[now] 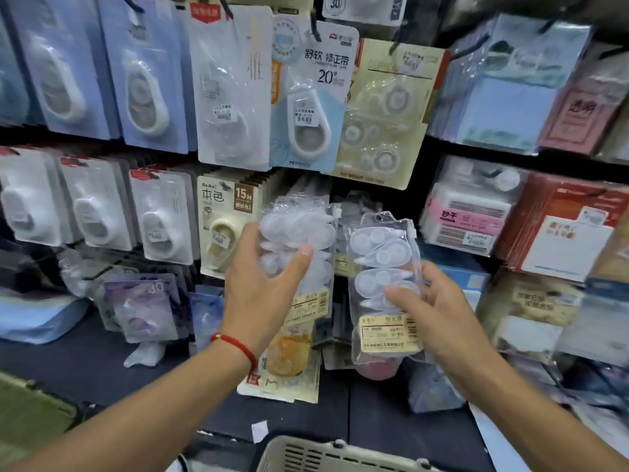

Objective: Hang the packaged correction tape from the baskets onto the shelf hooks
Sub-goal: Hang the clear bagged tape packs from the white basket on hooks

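**Two clear packs of correction tape held up at the shelf**

Two clear plastic packs of white correction tape are in hand, one per hand, both raised in front of the lower rows of the shelf (476, 149), above the basket (306, 453) whose pale slotted rim shows at the bottom edge.

The right pack (381, 267) stands upright, long axis vertical. Its hang hole is at the top and its yellow barcode label at the bottom, facing the camera. Four teardrop-shaped tapes can be counted inside, stacked one above another.

The left pack (299, 240) is also upright with its long axis vertical, label low; it is blurred, so its tapes cannot be counted. It sits just left of the right pack, slightly higher and close against the hanging goods.

The left hand (262, 287) reaches up from below the left pack, back toward the camera, thumb across the front of the pack and fingers curled behind it, gripping it. A red string bracelet (238, 345) circles its wrist.

The right hand (432, 308) grips the right pack from its right edge, thumb pressed on the front at mid-height.
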Available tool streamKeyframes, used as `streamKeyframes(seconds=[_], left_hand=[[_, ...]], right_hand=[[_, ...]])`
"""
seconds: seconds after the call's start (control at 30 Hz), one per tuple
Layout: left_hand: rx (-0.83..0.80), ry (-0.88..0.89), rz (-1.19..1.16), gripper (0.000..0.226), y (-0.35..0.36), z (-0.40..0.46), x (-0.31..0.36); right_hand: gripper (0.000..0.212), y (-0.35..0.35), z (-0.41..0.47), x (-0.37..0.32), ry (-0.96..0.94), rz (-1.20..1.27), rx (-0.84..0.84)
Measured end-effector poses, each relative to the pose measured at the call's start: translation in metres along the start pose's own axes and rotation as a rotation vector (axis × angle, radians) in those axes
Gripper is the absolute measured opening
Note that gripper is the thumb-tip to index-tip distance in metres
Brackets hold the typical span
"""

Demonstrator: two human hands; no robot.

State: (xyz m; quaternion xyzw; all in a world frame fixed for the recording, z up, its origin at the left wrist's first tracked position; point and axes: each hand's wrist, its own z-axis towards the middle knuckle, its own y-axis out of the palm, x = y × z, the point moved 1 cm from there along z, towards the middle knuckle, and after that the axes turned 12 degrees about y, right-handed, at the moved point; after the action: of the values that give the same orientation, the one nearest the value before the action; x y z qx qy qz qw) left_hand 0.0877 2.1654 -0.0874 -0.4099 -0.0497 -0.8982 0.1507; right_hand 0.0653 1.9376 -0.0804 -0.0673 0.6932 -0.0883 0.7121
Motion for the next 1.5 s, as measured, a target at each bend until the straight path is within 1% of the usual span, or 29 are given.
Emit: streamKeyframes(seconds=[0.1, 0.27, 0.37, 0.4, 0.5, 0.53, 0.57, 0.63, 0.67, 0.73, 0.8, 0.83, 0.87, 0.97, 1.0, 1.03, 1.07, 1.1, 1.17, 1.23, 1.3, 1.37, 1.5], left_hand=[[0.033, 0.044, 0.065, 0.028, 0.002, 0.003, -0.009], [0.065, 0.034, 0.044, 0.039, -0.006, 0.006, -0.013], [0.068, 0.028, 0.045, 0.044, -0.012, 0.005, -0.014], [0.068, 0.025, 0.041, 0.048, -0.014, 0.004, -0.015], [0.068, -0.015, 0.016, 0.075, -0.017, 0.004, -0.017], [0.069, -0.02, 0.0, 0.076, -0.017, 0.004, -0.017], [0.07, -0.02, -0.017, 0.071, -0.017, 0.004, -0.016], [0.071, -0.022, -0.042, 0.057, -0.016, 0.004, -0.014], [0.071, -0.028, -0.051, 0.056, -0.015, 0.004, -0.014], [0.072, -0.049, -0.054, 0.062, -0.015, 0.003, -0.013], [0.073, -0.04, -0.055, 0.056, -0.015, 0.003, -0.012], [0.077, -0.032, -0.05, 0.051, -0.016, 0.003, -0.013], [0.083, -0.03, -0.038, 0.051, -0.016, 0.003, -0.014], [0.095, -0.055, -0.001, 0.069, -0.015, 0.001, -0.018], [0.097, -0.051, 0.015, 0.067, -0.014, 0.0, -0.018], [0.096, -0.036, 0.027, 0.057, -0.013, -0.001, -0.017], [0.093, -0.028, 0.024, 0.048, -0.011, -0.002, -0.015], [0.076, -0.037, -0.007, 0.044, -0.008, -0.005, -0.013], [0.011, -0.091, -0.125, 0.045, 0.001, -0.011, -0.012], [-0.034, -0.165, -0.228, 0.05, 0.011, -0.018, -0.013], [-0.045, -0.223, -0.303, 0.054, 0.017, -0.022, -0.014], [-0.05, -0.234, -0.328, 0.052, 0.019, -0.021, -0.014], [-0.003, -0.238, -0.257, 0.027, 0.011, -0.013, -0.019]], right_hand=[[0.023, 0.003, 0.007, -0.003, -0.025, -0.005, -0.015], [0.018, 0.014, 0.019, -0.006, -0.019, 0.02, -0.019], [0.016, 0.017, 0.019, -0.005, -0.021, 0.081, -0.024], [0.016, 0.017, 0.018, -0.005, -0.024, 0.101, -0.03], [0.012, 0.017, 0.015, -0.005, -0.03, 0.132, -0.031], [0.013, 0.018, 0.014, -0.005, -0.029, 0.139, -0.03], [0.016, 0.018, 0.013, -0.005, -0.024, 0.147, -0.031], [0.014, 0.018, 0.011, -0.006, -0.022, 0.157, -0.048], [0.014, 0.018, 0.011, -0.007, -0.023, 0.161, -0.054], [0.014, 0.017, 0.01, -0.009, -0.017, 0.156, -0.067], [0.016, 0.016, 0.011, -0.008, 0.01, 0.129, -0.074], [0.019, 0.015, 0.012, -0.007, 0.02, 0.083, -0.053], [0.023, 0.015, 0.013, -0.005, 0.01, -0.014, 0.002], [0.043, 0.012, 0.014, -0.001, -0.088, -0.42, 0.26], [0.043, 0.013, 0.013, -0.001, -0.132, -0.464, 0.278], [0.039, 0.014, 0.013, -0.001, -0.161, -0.467, 0.25], [0.033, 0.016, 0.012, -0.001, -0.176, -0.454, 0.189], [0.029, 0.019, 0.011, 0.0, -0.175, -0.439, 0.113], [0.018, 0.027, 0.01, 0.003, -0.154, -0.398, -0.031], [0.011, 0.034, 0.008, 0.006, -0.127, -0.319, -0.098], [0.008, 0.036, 0.008, 0.007, -0.074, -0.213, -0.095], [0.004, 0.032, 0.009, 0.005, -0.05, -0.13, -0.066], [0.005, 0.02, 0.013, 0.001, -0.042, -0.026, -0.024]])
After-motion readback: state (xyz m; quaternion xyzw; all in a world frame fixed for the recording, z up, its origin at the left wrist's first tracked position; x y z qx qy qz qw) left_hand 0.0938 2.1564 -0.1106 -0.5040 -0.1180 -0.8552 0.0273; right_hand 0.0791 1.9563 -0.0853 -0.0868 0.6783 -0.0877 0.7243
